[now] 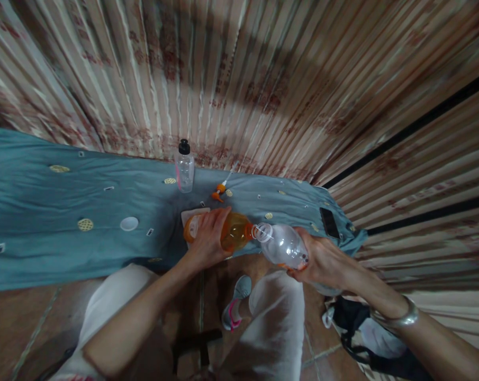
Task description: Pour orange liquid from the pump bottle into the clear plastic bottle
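Left hand (212,232) curls around an orange bottle (236,232), right hand (322,259) a clear bottle (285,246).

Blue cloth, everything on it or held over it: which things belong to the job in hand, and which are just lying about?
In the job:
orange bottle, in the left hand
clear bottle, in the right hand
orange pump top, probably, by its colour

Seemingly lying about:
black-capped bottle
phone
white disc, use unclear

Seemingly a home: floral curtains (207,69), patterned cloth (104,203)
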A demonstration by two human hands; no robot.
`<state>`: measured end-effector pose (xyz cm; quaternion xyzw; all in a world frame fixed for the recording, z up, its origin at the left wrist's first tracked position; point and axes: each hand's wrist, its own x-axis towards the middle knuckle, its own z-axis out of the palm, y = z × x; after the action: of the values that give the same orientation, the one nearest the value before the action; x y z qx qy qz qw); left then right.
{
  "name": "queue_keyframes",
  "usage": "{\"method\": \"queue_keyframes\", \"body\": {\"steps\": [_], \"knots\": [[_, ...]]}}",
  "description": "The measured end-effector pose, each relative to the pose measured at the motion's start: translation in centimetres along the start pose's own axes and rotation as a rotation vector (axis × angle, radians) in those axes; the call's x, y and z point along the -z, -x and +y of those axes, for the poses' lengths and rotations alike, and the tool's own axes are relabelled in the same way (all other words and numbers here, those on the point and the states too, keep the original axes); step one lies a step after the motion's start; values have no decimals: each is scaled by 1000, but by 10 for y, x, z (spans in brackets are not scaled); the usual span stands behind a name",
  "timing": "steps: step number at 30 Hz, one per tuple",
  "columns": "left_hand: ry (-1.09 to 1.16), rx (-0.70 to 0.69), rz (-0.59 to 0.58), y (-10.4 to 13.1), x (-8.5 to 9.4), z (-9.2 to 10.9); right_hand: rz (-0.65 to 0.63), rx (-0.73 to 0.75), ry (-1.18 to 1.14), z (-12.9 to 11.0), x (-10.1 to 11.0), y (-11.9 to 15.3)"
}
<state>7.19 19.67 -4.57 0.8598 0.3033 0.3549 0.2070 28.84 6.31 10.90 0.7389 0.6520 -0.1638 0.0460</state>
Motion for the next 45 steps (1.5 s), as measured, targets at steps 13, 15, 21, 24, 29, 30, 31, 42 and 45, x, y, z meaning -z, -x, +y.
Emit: {"method": "queue_keyframes", "body": {"steps": [13,15,21,24,29,30,31,42,45], "knots": [[-43,-42,29,0,2,3,-59,-30,64,-1,4,1],[-44,-55,41,0,2,3,-73,-42,76,-2,5,1],[-35,-50,40,0,2,3,-81,-40,70,-5,7,1],[-37,-48,19,0,2,3,-89,-32,73,-4,7,1],[-21,-28,-1,-1,3,4,-67,2,90,2,6,1],[-20,-31,3,-1,3,3,-64,5,91,2,5,1],[-20,-36,11,-1,2,3,-62,3,93,3,5,2],[-31,-96,40,-1,1,3,-55,-4,118,2,5,4],[-20,-95,41,-2,0,3,-70,-4,119,1,6,4]]}}
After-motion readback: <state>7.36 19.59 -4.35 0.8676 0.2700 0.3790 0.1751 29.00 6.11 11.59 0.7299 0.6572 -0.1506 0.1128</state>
